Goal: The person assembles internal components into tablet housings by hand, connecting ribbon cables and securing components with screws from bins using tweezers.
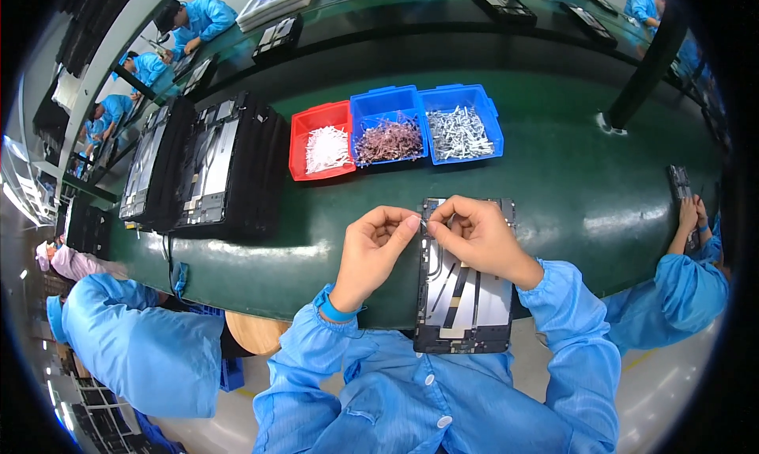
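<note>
From left on the desk [569, 161]: two stacks of black devices [209, 165], one red bin [320, 115], two blue bins [383, 100]. Left hand [370, 248], fingertips pinched, beside one opened device [492, 300] over the near edge, black-framed, silvery-panelled, top partly blocked by right hand [481, 232], likewise pinched; anything held too small to tell.

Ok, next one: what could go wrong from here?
Anything small between the left hand and right hand, too tiny to make out, might drop into the exposed device beneath. That device appears to reach past the near edge of the green table, so a bump could shift it. The red bin and blue bins stand open side by side; loose pieces could get mixed.
</note>
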Demonstrator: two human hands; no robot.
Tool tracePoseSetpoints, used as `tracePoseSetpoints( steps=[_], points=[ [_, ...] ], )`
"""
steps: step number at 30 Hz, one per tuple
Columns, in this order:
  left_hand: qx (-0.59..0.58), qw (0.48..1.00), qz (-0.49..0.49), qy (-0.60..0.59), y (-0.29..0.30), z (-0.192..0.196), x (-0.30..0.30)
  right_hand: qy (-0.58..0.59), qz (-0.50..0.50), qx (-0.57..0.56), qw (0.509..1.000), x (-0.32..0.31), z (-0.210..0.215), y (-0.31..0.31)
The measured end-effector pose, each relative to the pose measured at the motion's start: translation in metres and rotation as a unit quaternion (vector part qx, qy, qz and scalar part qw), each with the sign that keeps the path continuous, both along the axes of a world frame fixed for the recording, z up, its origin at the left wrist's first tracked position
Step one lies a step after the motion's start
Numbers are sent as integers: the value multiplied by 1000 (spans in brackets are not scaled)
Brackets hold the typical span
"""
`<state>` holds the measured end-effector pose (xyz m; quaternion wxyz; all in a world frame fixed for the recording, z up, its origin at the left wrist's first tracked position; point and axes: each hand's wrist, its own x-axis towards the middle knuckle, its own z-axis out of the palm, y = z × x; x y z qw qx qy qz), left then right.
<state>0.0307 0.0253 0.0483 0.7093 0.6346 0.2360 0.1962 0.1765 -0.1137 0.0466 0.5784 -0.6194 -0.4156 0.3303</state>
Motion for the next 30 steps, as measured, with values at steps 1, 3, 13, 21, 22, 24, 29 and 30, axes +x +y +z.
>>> tracePoseSetpoints(
  steps=[1,3,13,21,22,24,29,30],
  points=[
    [25,999,-19,33,3,-2,-2,-59,-4,4,998,-1,4,0],
    [19,999,-32,34,5,-1,-3,-119,-6,9,993,-1,4,2],
    [-122,990,-32,67,36,8,-5,-153,-87,173,969,-1,-9,3],
    [607,735,280,112,102,-31,-5,124,-180,119,968,15,-15,-16],
    [560,783,252,96,86,-31,-10,101,-192,122,969,14,-21,-23],
    [428,883,152,121,47,-29,-27,90,-209,107,968,11,-29,-40],
    [198,956,-144,163,-24,-14,-58,45,-206,83,974,0,-39,-73],
    [92,970,-159,156,-31,-20,-59,54,-212,81,972,-5,-40,-74]
  ],
)
